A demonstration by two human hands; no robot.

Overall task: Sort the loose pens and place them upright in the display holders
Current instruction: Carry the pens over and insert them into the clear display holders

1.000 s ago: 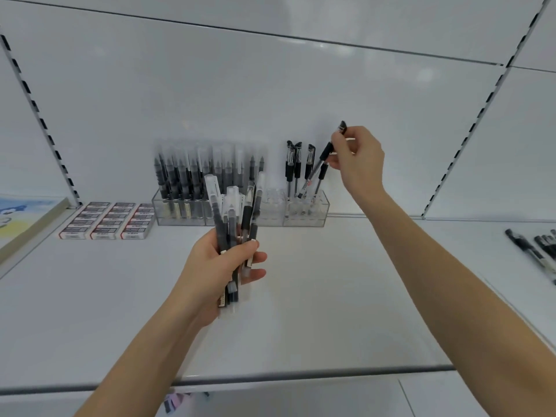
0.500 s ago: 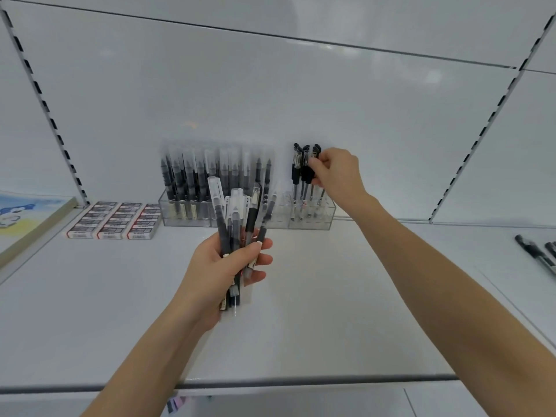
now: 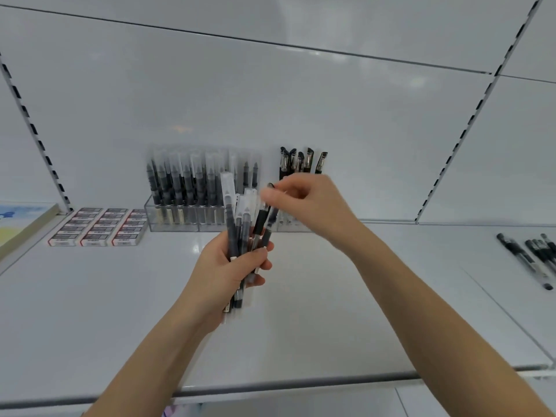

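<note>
We see the left hand (image 3: pixel 224 273) closed around a bundle of black and clear-capped pens (image 3: pixel 240 233), held upright above the white shelf (image 3: pixel 90 320). The right hand (image 3: pixel 310 206) pinches, thumb against forefinger, the top of one black pen (image 3: pixel 268 219) in that bundle. Behind, clear plastic display holders (image 3: pixel 183 218) stand against the back wall, the left ones full of capped pens, the right one bearing five black clip-capped pens (image 3: pixel 301 161). Loose black pens (image 3: pixel 529 257) lie at far right; boxed erasers (image 3: pixel 99 227) at left.

My left hand (image 3: pixel 224 272) and right hand (image 3: pixel 313 203) are bare, without gloves, rings or watch. Both forearms are uncovered to the near frame edge; I see no sleeve.
</note>
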